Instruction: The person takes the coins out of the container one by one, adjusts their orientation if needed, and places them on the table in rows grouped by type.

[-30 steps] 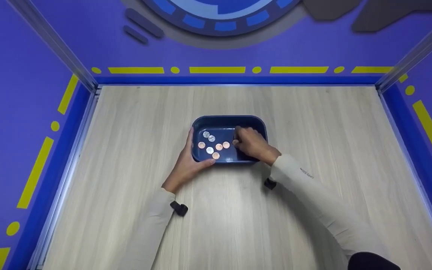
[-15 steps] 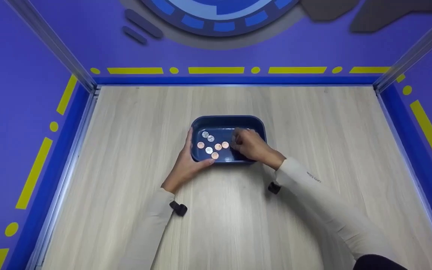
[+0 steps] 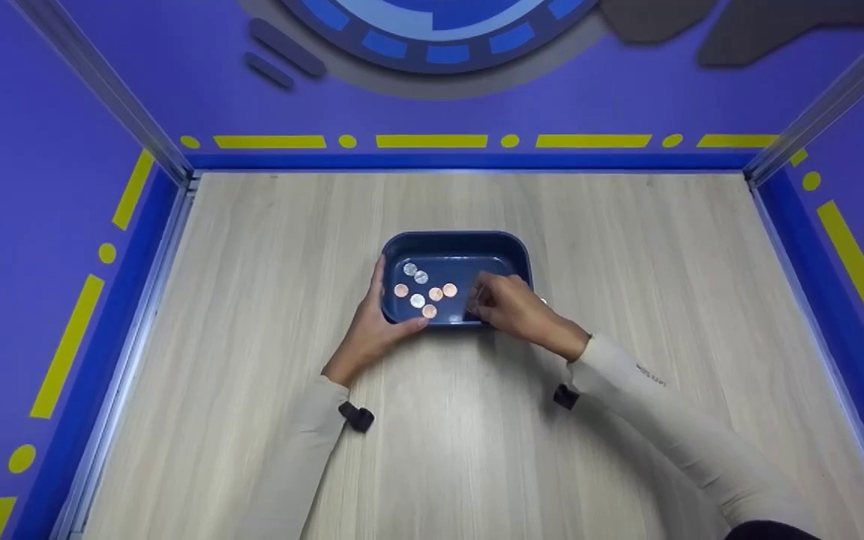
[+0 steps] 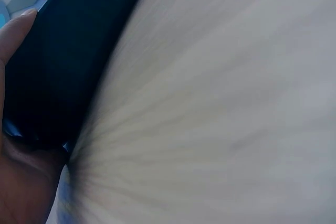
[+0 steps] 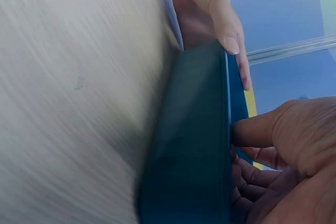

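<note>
A dark blue rectangular box (image 3: pixel 454 325) stands on the table, with several copper and silver coins (image 3: pixel 436 294) lying on its floor, mostly in the left half. My left hand (image 3: pixel 372 330) grips its left side, the thumb over the near rim and the fingers along the left wall. Inside the right half, my right hand (image 3: pixel 511 304) has its fingers curled and pointing down, pinching what looks like a coin (image 3: pixel 474 301), mostly hidden by the fingers. In the right wrist view, the right thumb (image 5: pixel 254 131) is right at the box's rim.
The wood-patterned table (image 3: pixel 432 450) is bounded by blue walls (image 3: pixel 432 112) with yellow markings at the back and sides. A small pale round spot (image 3: pixel 544 301) shows just right of the box, partly behind the right hand.
My right hand has moved toward the near right part of the box, its fingers curled throughout. The left hand, the box and the coins on its left side have stayed put.
</note>
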The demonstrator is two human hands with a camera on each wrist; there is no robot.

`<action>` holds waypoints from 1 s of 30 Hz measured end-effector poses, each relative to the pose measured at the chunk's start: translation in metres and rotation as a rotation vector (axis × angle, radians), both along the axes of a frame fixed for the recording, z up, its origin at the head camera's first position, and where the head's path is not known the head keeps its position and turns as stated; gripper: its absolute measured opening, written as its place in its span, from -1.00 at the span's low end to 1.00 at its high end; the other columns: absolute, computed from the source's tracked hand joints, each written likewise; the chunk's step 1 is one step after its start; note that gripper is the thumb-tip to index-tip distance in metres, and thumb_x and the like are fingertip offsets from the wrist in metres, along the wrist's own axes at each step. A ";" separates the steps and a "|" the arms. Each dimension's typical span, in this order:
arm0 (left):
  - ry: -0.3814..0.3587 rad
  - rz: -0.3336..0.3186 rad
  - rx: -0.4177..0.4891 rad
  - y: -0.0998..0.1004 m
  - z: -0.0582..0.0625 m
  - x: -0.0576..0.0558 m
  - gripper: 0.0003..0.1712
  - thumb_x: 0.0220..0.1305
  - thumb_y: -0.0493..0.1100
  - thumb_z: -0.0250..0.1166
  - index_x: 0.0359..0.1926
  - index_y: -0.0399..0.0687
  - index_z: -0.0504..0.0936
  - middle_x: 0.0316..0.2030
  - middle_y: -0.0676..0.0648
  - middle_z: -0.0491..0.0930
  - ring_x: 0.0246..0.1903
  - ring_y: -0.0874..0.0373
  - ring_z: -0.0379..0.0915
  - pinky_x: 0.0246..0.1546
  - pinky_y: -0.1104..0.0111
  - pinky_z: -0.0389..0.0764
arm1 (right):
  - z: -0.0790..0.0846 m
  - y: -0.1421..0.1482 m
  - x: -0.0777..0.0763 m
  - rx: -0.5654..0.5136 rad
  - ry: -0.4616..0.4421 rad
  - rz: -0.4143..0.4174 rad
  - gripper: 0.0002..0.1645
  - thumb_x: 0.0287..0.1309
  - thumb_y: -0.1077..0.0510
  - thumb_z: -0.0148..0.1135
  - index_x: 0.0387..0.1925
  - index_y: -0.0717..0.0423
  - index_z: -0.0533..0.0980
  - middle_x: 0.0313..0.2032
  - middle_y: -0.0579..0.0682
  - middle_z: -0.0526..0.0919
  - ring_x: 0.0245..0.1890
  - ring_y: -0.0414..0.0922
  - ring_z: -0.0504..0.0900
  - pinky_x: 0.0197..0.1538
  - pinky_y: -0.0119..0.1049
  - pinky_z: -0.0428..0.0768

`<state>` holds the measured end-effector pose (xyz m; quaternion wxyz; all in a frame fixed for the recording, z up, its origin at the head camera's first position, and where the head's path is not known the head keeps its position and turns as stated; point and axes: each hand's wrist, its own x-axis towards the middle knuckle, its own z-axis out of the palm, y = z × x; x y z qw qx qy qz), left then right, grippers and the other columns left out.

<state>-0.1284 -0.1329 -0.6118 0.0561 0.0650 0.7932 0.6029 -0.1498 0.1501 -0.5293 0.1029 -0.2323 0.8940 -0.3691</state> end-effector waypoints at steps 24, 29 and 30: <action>-0.008 0.001 -0.006 0.000 0.002 0.001 0.60 0.09 0.02 0.76 0.83 0.34 -0.26 0.75 -0.15 0.05 0.66 -0.07 0.08 0.67 -0.05 0.07 | 0.014 0.077 0.005 -0.132 -0.019 -0.182 -0.90 0.42 0.29 0.47 -0.15 0.23 0.66 -0.36 0.04 0.76 -0.39 -0.15 0.68 -0.29 -0.42 0.56; -0.001 0.000 -0.006 0.000 0.001 0.000 0.61 0.08 0.02 0.76 0.83 0.31 -0.25 0.74 -0.17 0.06 0.66 -0.09 0.09 0.67 -0.06 0.06 | 0.009 0.091 0.005 -0.139 0.006 -0.225 -0.90 0.39 0.31 0.49 -0.18 0.24 0.66 -0.38 0.05 0.75 -0.39 -0.18 0.68 -0.27 -0.47 0.56; 0.000 0.000 -0.004 0.000 0.001 0.000 0.61 0.08 0.02 0.76 0.83 0.31 -0.25 0.74 -0.17 0.07 0.66 -0.09 0.09 0.67 -0.06 0.07 | 0.008 0.093 0.005 -0.140 0.009 -0.235 -0.90 0.39 0.32 0.49 -0.19 0.24 0.66 -0.38 0.05 0.75 -0.39 -0.19 0.68 -0.27 -0.47 0.55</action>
